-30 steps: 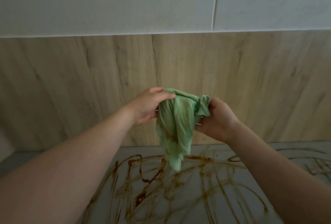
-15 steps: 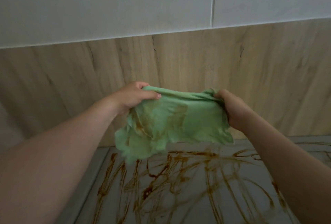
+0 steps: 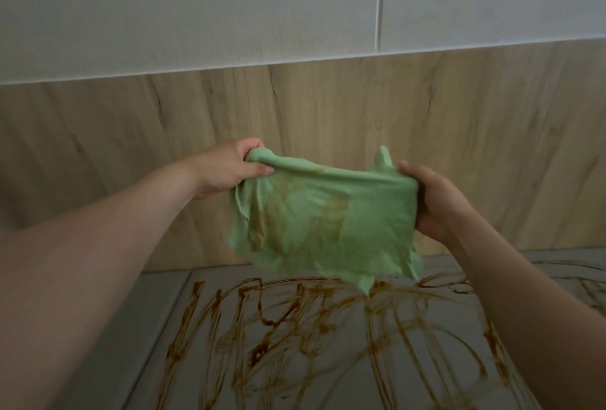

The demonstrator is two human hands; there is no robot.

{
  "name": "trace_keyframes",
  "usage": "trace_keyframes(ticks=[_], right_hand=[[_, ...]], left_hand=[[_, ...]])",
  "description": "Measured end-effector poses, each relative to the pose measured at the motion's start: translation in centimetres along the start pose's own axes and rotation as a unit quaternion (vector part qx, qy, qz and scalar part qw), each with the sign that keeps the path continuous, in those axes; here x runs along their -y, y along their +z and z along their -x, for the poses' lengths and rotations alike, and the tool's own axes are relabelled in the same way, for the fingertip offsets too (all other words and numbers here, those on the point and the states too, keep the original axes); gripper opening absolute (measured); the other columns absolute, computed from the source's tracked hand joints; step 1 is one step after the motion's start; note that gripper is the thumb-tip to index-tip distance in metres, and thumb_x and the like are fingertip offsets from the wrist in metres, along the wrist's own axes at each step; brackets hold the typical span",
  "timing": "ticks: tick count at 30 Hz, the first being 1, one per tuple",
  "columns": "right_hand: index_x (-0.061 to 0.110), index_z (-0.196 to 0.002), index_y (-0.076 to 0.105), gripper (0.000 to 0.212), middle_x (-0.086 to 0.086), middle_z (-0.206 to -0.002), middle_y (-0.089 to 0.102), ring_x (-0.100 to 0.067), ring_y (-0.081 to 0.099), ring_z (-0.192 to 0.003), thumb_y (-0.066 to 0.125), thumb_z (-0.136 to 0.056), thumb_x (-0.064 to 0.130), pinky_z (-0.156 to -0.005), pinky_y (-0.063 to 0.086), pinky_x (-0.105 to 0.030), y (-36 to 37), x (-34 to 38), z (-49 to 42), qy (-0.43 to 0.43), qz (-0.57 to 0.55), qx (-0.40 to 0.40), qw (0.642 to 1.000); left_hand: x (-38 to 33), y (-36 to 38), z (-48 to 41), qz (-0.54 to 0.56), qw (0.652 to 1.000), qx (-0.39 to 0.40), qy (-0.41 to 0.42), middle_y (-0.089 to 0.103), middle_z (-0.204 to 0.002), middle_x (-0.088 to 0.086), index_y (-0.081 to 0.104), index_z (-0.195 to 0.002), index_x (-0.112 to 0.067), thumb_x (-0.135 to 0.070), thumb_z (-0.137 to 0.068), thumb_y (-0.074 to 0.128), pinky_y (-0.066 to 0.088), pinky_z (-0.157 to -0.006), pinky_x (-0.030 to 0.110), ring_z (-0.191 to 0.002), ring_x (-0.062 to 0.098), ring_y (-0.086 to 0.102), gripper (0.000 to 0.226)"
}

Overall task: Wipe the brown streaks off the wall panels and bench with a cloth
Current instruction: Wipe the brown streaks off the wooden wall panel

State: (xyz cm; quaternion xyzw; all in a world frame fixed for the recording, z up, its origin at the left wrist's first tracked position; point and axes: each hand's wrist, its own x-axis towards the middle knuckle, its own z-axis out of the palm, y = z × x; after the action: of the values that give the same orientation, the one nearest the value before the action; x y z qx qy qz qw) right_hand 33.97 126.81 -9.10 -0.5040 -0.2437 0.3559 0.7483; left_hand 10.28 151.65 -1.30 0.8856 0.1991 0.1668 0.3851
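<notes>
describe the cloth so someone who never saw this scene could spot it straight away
Find the wood-grain wall panel above the grey bench scrawled with brown streaks. In front of it, the left hand and right hand hold a cloth stretched between them. It is the only green thing, soft and brown-stained.

No readable text, labels, brands, numbers or signs anywhere: none on cloth point(image 3: 328, 226), wall panels point(image 3: 196, 9) or worktop point(image 3: 328, 360).
</notes>
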Motion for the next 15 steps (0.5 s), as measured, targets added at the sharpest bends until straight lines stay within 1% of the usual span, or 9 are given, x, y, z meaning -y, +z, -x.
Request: trace_keyframes(ticks=[1,3,5,7,9,11,12,14,15], right_hand=[[0.001,-0.110,0.071,0.032,-0.018,-0.108,0.072,-0.028,0.073,-0.092,0.068,-0.095,0.029,-0.082,0.059,-0.041,0.0,-0.1,-0.1,-0.004,0.031,-0.018,0.999],[0.006,-0.098,0.066,0.016,-0.019,-0.104,0.065,-0.025,0.069,-0.084,0.073,-0.093,0.020,-0.076,0.058,-0.038,-0.2,-0.5,-0.7,-0.009,0.070,-0.047,0.996],[0.008,-0.100,0.060,0.018,-0.017,-0.104,0.062,-0.026,0.065,-0.087,0.074,-0.091,0.012,-0.074,0.058,-0.038,-0.6,-1.0,-1.2,0.010,0.083,-0.070,0.994],[0.003,-0.108,0.059,0.021,-0.016,-0.111,0.061,-0.027,0.063,-0.092,0.072,-0.092,0.005,-0.072,0.057,-0.038,-0.8,-1.4,-1.6,0.045,0.087,-0.095,0.991],[0.001,-0.120,0.059,0.029,-0.017,-0.118,0.061,-0.027,0.063,-0.095,0.070,-0.093,0.002,-0.072,0.057,-0.038,-0.7,-2.0,-2.0,0.068,0.087,-0.134,0.985],[0.005,-0.127,0.055,0.038,-0.014,-0.120,0.060,-0.025,0.061,-0.095,0.071,-0.092,0.004,-0.074,0.056,-0.038,-0.1,-2.4,-2.4,0.055,0.122,-0.179,0.975],[0.008,-0.129,0.053,0.041,-0.011,-0.117,0.060,-0.023,0.061,-0.093,0.071,-0.092,0.007,-0.074,0.055,-0.037,0.6,-2.4,-2.3,0.032,0.164,-0.204,0.965],[0.015,-0.131,0.050,0.042,-0.006,-0.111,0.062,-0.018,0.062,-0.087,0.068,-0.093,0.010,-0.072,0.056,-0.034,2.7,-1.8,-1.7,-0.052,0.236,-0.234,0.942],[0.019,-0.131,0.049,0.042,-0.003,-0.113,0.064,-0.017,0.066,-0.087,0.067,-0.093,0.011,-0.072,0.058,-0.033,4.1,-1.4,-1.0,-0.104,0.250,-0.217,0.938]], left_hand=[[0.0,-0.2,-0.2,-0.079,0.997,-0.006,0.002,0.068,-0.081,-0.006,0.061,-0.093,-0.017,-0.022,-0.096,0.073,0.049,-0.064,0.025,-0.073,0.006,0.064,0.013],[0.3,-0.5,-0.4,-0.239,0.970,0.002,-0.037,0.071,-0.094,0.000,0.063,-0.100,-0.018,-0.038,-0.090,0.079,0.053,-0.073,0.031,-0.086,0.015,0.068,0.027],[0.7,-0.6,-0.3,-0.262,0.957,0.034,-0.119,0.074,-0.099,0.006,0.068,-0.101,-0.015,-0.047,-0.079,0.086,0.057,-0.081,0.035,-0.092,0.023,0.072,0.042],[0.3,-0.3,0.6,-0.121,0.963,0.109,-0.214,0.078,-0.100,0.014,0.075,-0.103,-0.006,-0.044,-0.080,0.085,0.060,-0.089,0.041,-0.095,0.030,0.076,0.046],[-0.1,0.3,1.0,0.046,0.962,0.117,-0.243,0.076,-0.108,0.022,0.073,-0.115,0.002,-0.033,-0.092,0.075,0.059,-0.094,0.046,-0.099,0.032,0.076,0.041],[0.1,1.2,0.4,0.182,0.955,0.050,-0.228,0.073,-0.108,0.027,0.065,-0.122,0.012,-0.016,-0.099,0.064,0.063,-0.084,0.045,-0.088,0.031,0.076,0.036],[0.1,1.9,0.2,0.228,0.947,0.020,-0.227,0.074,-0.101,0.025,0.063,-0.122,0.013,-0.011,-0.101,0.059,0.064,-0.076,0.043,-0.080,0.028,0.076,0.032],[-0.2,3.1,-0.3,0.263,0.934,-0.010,-0.241,0.076,-0.085,0.018,0.064,-0.115,0.008,-0.008,-0.104,0.048,0.065,-0.064,0.036,-0.069,0.023,0.075,0.025],[-0.4,3.8,-0.5,0.271,0.931,-0.009,-0.246,0.076,-0.079,0.015,0.064,-0.108,0.006,-0.009,-0.106,0.042,0.064,-0.060,0.034,-0.065,0.021,0.075,0.027]])
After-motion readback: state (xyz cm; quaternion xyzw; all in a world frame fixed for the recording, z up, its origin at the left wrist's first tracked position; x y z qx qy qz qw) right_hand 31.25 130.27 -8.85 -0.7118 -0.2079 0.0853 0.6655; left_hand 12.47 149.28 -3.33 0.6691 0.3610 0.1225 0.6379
